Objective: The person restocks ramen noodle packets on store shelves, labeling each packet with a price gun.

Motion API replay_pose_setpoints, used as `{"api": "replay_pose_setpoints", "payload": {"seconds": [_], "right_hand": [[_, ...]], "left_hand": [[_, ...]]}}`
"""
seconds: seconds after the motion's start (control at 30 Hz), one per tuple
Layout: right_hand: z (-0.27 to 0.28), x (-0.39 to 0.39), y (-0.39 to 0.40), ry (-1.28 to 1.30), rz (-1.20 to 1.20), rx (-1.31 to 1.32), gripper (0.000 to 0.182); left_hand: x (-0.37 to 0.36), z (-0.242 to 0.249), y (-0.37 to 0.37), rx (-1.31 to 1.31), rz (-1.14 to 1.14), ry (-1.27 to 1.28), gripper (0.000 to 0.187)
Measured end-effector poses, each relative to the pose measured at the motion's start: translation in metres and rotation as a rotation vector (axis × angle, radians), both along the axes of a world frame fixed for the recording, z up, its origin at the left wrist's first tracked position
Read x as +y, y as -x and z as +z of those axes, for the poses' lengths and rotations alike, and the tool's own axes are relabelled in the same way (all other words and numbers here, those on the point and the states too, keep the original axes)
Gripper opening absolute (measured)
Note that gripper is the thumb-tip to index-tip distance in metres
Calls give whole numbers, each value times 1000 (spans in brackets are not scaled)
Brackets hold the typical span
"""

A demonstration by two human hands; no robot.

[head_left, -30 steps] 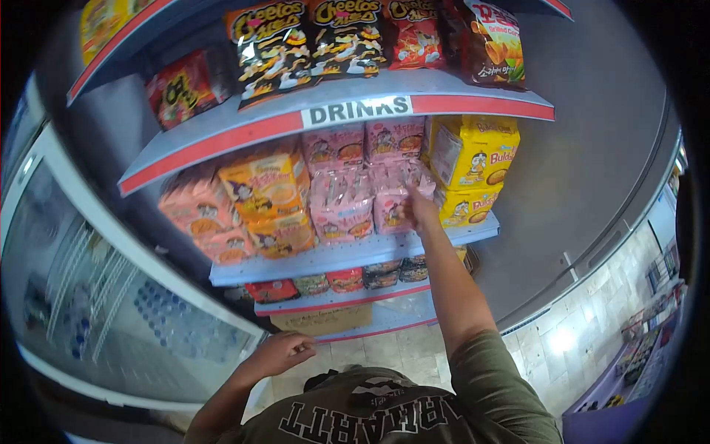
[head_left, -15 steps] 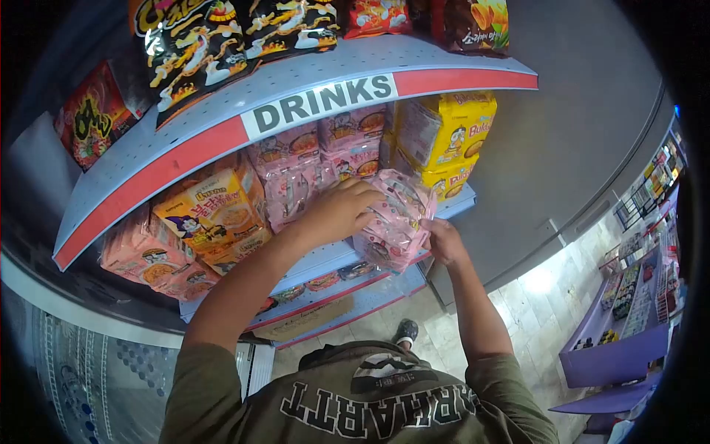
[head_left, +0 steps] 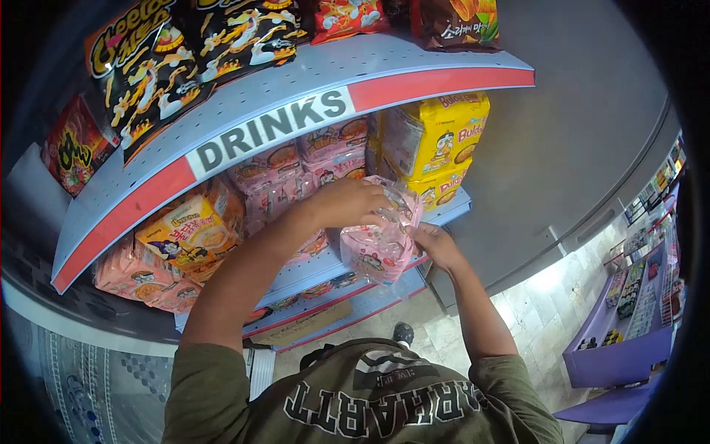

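A pink plastic-wrapped noodle multipack [head_left: 373, 255] is between my hands, tilted, at the front edge of the shelf. My left hand [head_left: 347, 203] lies over its upper left side, fingers curled onto the wrapper and partly hidden. My right hand [head_left: 438, 244] pinches the wrapper at the right side. Behind my left hand stand stacked pink noodle packs [head_left: 333, 140]. Yellow noodle packs [head_left: 436, 144] are stacked just behind and to the right of the held pack.
Above runs a shelf edge with a "DRINKS" label [head_left: 274, 126], carrying black snack bags [head_left: 240, 41]. Orange noodle packs [head_left: 188, 233] and lighter pink packs [head_left: 137, 274] sit at the left. A grey panel [head_left: 547, 163] rises at the right; a lower shelf [head_left: 318, 325] shows below.
The held pack has tipped and shifted slightly down and left in view, its wrapper crumpling more at the top. Both hands stay on it. The whole view has shifted a little.
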State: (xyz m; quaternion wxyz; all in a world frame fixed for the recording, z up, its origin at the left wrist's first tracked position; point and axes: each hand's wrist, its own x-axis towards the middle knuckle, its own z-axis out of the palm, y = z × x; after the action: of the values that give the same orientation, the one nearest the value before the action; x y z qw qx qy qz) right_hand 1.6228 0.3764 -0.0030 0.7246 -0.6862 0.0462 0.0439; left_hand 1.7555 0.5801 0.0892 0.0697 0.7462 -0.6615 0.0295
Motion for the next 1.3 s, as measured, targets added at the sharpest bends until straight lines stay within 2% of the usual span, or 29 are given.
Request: {"api": "replay_pose_setpoints", "payload": {"seconds": [0.07, 0.1, 0.2, 0.23, 0.3, 0.47, 0.6, 0.67, 0.7, 0.77, 0.87, 0.93, 0.97, 1.07, 1.17, 1.27, 1.3], "right_hand": [[13, 7, 8, 20, -20, -28, 29], [14, 9, 4, 353, -108, -199, 31], [38, 19, 19, 906, -423, -524, 32], [41, 22, 15, 830, -417, -616, 32], [45, 30, 5, 892, -373, -721, 31], [45, 40, -21, 882, -298, -788, 16], [59, 35, -24, 727, -325, -856, 8], [60, 20, -24, 679, -417, -866, 7], [60, 9, -23, 546, -473, -743, 6], [53, -2, -17, 584, -459, -735, 5], [35, 3, -7, 564, -414, -754, 4], [30, 11, -5, 466, -411, -688, 4], [31, 11, -2, 503, -358, -650, 12], [54, 23, -3, 795, -353, -886, 32], [95, 49, 1, 947, -102, -1017, 51], [90, 74, -6, 1134, 23, -961, 55], [82, 76, -11, 1230, 20, -955, 43]], "left_hand": [[1, -10, -4, 119, 31, 96, 24], [3, -16, -5, 178, 50, 144, 22], [4, -35, -1, 537, 205, 412, 19], [4, -35, 7, 593, 251, 462, 18], [3, -33, 27, 705, 344, 567, 17], [1, -32, 45, 577, 471, 753, 17], [9, -37, 35, 473, 509, 892, 19], [28, -42, 10, 480, 793, 1052, 21], [39, -40, -2, 655, 846, 1102, 22], [53, -37, -25, 1017, 928, 1188, 24], [54, -47, -47, 1019, 987, 1010, 26], [55, -48, -51, 917, 963, 972, 25], [55, -48, -50, 867, 950, 946, 26], [51, -4, -8, -309, 913, 782, 31], [48, 16, 38, -167, 605, 716, 38], [38, 5, 33, -148, 692, 624, 37], [39, -1, 25, -135, 720, 563, 35]]}}
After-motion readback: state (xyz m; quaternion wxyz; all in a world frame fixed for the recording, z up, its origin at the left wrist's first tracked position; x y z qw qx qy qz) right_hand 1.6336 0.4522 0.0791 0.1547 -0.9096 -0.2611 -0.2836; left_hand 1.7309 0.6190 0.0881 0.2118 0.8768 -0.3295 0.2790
